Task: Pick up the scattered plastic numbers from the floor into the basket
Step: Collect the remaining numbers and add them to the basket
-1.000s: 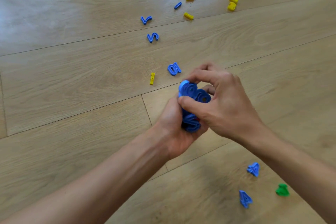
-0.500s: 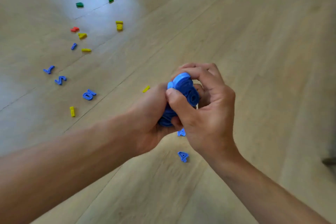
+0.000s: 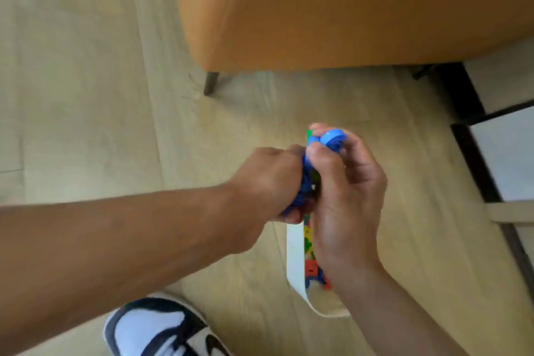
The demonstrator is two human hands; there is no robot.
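Note:
Both hands clasp a bunch of blue plastic numbers point(image 3: 332, 140) between them. My left hand point(image 3: 268, 182) grips the lower part of the bunch, and my right hand point(image 3: 344, 191) curls over its top. Directly below the hands stands a white basket point(image 3: 294, 257) on the floor, mostly hidden behind my right hand and wrist. Inside it lie colourful numbers point(image 3: 310, 266) in red, yellow, green and blue.
An orange armchair point(image 3: 346, 9) with a dark leg point(image 3: 211, 82) fills the upper right. Dark-framed furniture point(image 3: 476, 136) runs along the right edge. My black-and-white shoe point(image 3: 156, 329) rests on the wooden floor at the bottom.
The view has swung away from the scattered numbers to the armchair and basket. Both hands, still holding the blue bunch, have come over the basket.

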